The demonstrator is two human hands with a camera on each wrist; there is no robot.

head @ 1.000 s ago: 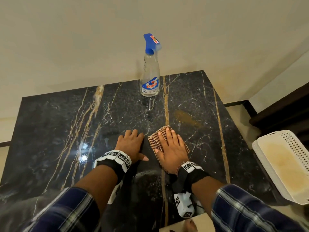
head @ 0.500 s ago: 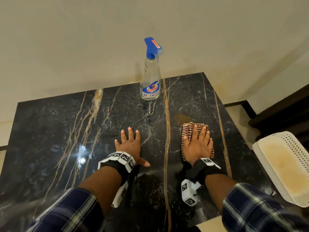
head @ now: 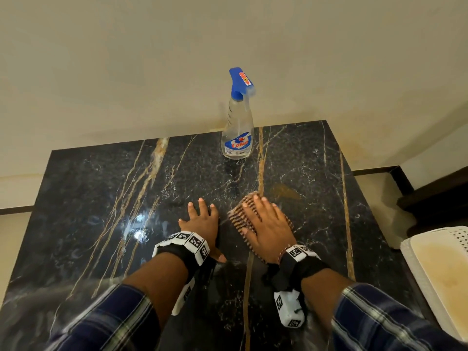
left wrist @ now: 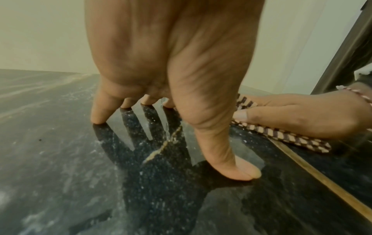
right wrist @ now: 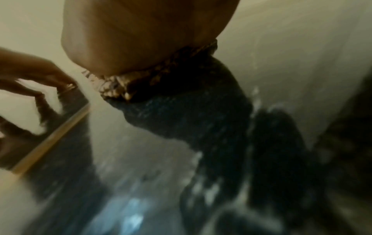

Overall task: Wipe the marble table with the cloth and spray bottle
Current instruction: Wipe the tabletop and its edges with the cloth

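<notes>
Head view: my right hand (head: 266, 224), flat on the cloth (head: 238, 214), swept back beside my splayed left fingers (head: 202, 206); wiping continues.

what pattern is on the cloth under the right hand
A brown-and-cream check on the cloth, clearest in the left wrist view.

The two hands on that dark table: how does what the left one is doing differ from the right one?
The left hand rests bare on the marble table, propped on spread fingertips with the palm raised; the right hand lies flat on the checked cloth, pressing it down. The left touches stone directly; the right touches only fabric. Both have straight fingers, wear wrist bands, and neither touches the spray bottle.
</notes>
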